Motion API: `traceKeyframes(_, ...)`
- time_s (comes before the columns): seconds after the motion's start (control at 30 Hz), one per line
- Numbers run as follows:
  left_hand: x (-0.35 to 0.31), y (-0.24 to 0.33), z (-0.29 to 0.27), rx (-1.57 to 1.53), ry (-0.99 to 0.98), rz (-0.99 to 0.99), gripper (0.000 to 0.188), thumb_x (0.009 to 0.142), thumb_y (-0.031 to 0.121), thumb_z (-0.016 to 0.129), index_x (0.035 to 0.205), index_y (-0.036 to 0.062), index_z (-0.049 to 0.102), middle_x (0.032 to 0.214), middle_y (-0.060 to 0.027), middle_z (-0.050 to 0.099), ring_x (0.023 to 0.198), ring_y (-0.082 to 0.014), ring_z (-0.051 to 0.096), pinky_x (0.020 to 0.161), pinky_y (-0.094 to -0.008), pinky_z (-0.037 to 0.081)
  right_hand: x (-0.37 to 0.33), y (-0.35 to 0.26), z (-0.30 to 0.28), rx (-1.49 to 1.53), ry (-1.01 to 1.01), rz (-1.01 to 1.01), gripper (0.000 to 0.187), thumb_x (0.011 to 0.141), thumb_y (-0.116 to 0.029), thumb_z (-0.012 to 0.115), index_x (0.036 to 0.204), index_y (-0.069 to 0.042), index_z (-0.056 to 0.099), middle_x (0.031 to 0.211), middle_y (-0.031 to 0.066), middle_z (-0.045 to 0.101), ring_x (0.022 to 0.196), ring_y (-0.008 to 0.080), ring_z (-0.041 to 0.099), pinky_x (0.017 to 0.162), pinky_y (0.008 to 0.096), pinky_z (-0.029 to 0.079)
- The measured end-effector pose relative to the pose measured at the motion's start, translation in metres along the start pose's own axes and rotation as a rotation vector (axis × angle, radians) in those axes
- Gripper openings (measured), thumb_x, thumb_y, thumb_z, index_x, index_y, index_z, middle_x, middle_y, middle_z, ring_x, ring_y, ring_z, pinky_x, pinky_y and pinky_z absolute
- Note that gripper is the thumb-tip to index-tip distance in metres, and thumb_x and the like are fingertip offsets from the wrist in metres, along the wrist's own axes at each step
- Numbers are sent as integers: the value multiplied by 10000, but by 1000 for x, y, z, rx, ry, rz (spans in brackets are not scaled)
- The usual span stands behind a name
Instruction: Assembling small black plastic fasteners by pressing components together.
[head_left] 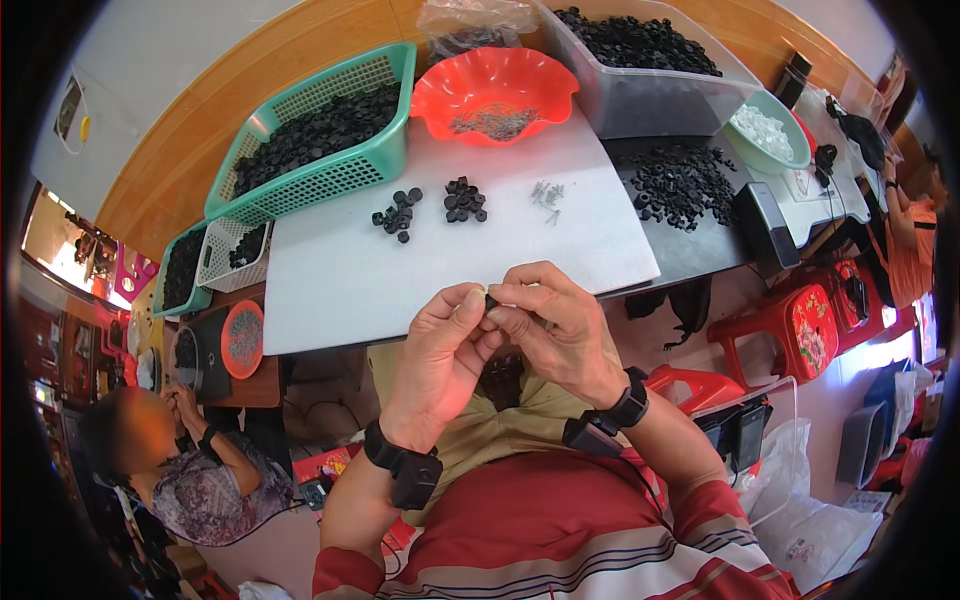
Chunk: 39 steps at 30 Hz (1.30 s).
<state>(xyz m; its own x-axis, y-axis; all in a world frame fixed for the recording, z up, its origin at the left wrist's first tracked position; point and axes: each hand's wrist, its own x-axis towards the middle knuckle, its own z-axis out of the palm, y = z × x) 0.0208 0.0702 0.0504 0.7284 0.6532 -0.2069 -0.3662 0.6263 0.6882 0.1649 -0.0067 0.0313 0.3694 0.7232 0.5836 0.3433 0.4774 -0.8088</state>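
Both hands meet at the near edge of the white table mat (pixel 330 280). Between their fingertips is a small black plastic part (pixel 490 300), mostly hidden by the fingers. My left hand (pixel 448 345) pinches it from one side, and my right hand (pixel 555 325) closes on it from the other. Farther up the mat lie two small piles of black parts, a left pile (pixel 398 213) and a right pile (pixel 464 202). To their right is a little scatter of thin metal pins (pixel 547 198).
Behind the mat stand a green basket (pixel 310 170) of black parts, a red wavy bowl (pixel 440 95) with metal pins, and a clear bin (pixel 650 105). Loose black parts (pixel 683 185) cover the dark table at right, near a black box (pixel 765 228). A co-worker (pixel 215 480) sits at left; red stools (pixel 780 335) stand right.
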Motion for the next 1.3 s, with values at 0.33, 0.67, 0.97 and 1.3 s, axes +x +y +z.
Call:
traceKeyframes(0.33, 0, -3, -6, 19, 49, -29, 143, 1038, 219, 653, 1109, 96, 663, 975, -2, 686, 871, -94, 646, 795, -254, 552, 4, 1, -3, -410, -49, -252, 248, 870, -38, 748, 1114, -48, 707, 1050, 93, 643, 689, 221, 693, 543, 336, 553)
traceKeyframes(0.67, -3, 5, -1, 25, 71, 0, 177, 1002, 170, 707, 1135, 58, 676, 973, -20, 702, 835, -93, 668, 754, -259, 587, 6, 10, 1, -488, -63, -324, 345, 869, -49, 764, 1186, -67, 630, 1065, 99, 634, 687, 236, 686, 536, 352, 564)
traceKeyframes(0.97, 45, 72, -52, 1082, 394, 592, 221, 945, 112, 736, 1134, -3, 727, 1003, -57, 732, 791, -117, 633, 750, -257, 532, 7, 18, 0, -273, 22, -139, 256, 925, -41, 740, 1158, -40, 633, 1073, 120, 635, 619, 184, 603, 554, 304, 515)
traceKeyframes(1.3, 88, 119, -97, 1714, 286, 606, 292, 893, 101, 742, 1171, 13, 737, 993, -90, 759, 850, -151, 680, 791, -285, 534, 7, 18, -3, -145, 13, 9, 215, 930, -16, 731, 1131, -12, 652, 1066, 111, 637, 662, 132, 585, 587, 273, 503)
